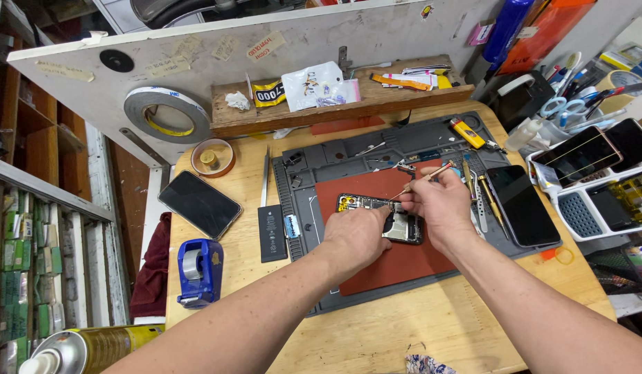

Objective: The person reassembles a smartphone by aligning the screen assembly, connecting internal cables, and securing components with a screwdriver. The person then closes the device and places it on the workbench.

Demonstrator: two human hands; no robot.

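Right grip (440, 201) pinches screwdriver (425, 177) (over phone (387, 216)).

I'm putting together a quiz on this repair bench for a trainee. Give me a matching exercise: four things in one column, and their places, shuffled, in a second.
Things:
1. opened phone
2. blue tape dispenser
3. black battery
4. large tape roll

Places:
A. leaning against the white board at the back
B. on the red mat, under the left hand and right hand
C. at the wooden table's near left edge
D. on the wood just left of the grey work mat

Pairs: 1-B, 2-C, 3-D, 4-A
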